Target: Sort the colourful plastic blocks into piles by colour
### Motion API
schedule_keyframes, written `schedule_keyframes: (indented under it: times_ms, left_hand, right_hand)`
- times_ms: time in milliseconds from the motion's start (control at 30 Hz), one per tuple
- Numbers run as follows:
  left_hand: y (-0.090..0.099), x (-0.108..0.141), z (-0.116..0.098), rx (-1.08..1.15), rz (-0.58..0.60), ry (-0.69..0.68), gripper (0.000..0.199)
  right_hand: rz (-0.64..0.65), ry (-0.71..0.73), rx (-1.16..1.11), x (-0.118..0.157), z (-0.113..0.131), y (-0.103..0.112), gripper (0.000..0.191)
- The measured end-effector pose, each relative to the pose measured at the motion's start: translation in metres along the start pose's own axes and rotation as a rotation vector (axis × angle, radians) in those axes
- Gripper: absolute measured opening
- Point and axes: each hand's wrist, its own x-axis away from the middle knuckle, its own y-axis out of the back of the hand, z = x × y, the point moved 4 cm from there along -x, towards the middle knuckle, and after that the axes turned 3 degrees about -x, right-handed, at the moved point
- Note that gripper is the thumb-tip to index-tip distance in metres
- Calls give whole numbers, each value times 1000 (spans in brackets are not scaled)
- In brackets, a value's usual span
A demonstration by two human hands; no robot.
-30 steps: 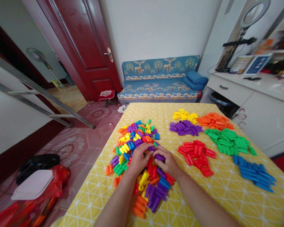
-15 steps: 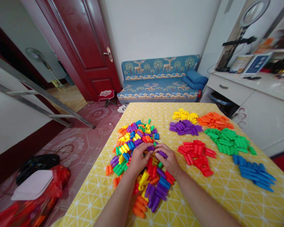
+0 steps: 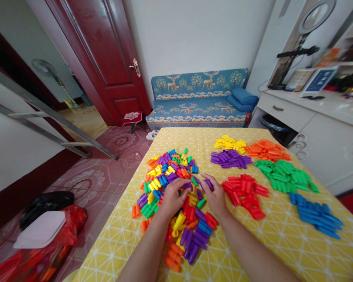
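A mixed heap of small plastic tubes [image 3: 155, 184] in several colours lies on the table before me. Over its right part, my left hand [image 3: 175, 196] has its thumb and fingers closed around a purple tube [image 3: 187, 185]. To the right, at the heap's edge, my right hand [image 3: 216, 197] grips a purple tube [image 3: 208, 184] between thumb and fingers; another purple piece shows at its fingertips. Loose green tubes [image 3: 201, 203] and a cluster of purple tubes [image 3: 194, 241] lie below the hands. Part of the heap is hidden under my left hand and forearm.
Sorted piles stand on the yellow tablecloth [image 3: 194, 137]: yellow [image 3: 229, 144], purple [image 3: 231, 158], orange [image 3: 267, 149], red [image 3: 245, 194], green [image 3: 284, 175] and blue [image 3: 316, 213]. Beyond the table is a blue sofa [image 3: 200, 103]; a white cabinet [image 3: 326, 133] stands to the right.
My right hand has moved a little to the right, away from my left, with purple tube in its fingers. The left hand stays almost where it was. More green tubes show between them.
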Motion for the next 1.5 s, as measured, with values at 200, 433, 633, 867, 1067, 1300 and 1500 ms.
schedule_keyframes:
  times_ms: [200, 433, 633, 867, 1067, 1300, 1500]
  left_hand:
    - [1, 0, -1, -1, 6, 0, 23]
    - [-1, 1, -1, 7, 30, -35, 23]
    - [-1, 1, -1, 14, 33, -42, 24]
    - [-3, 2, 3, 17, 36, -25, 36]
    - [-2, 1, 3, 6, 39, 9, 44]
    - [0, -1, -1, 12, 32, -39, 37]
    - [1, -1, -2, 32, 11, -60, 31]
  right_hand:
    - [64, -47, -122, 0, -10, -6, 36]
    - [228, -53, -161, 2, -7, -15, 38]
    - [301, -14, -157, 4, -1, -14, 43]
    - [332, 35, -89, 9, -9, -23, 64]
    - [356, 24, -120, 9, -8, -24, 62]
    - [360, 26, -97, 10, 1, -22, 62]
    - [326, 59, -100, 8, 4, -19, 54]
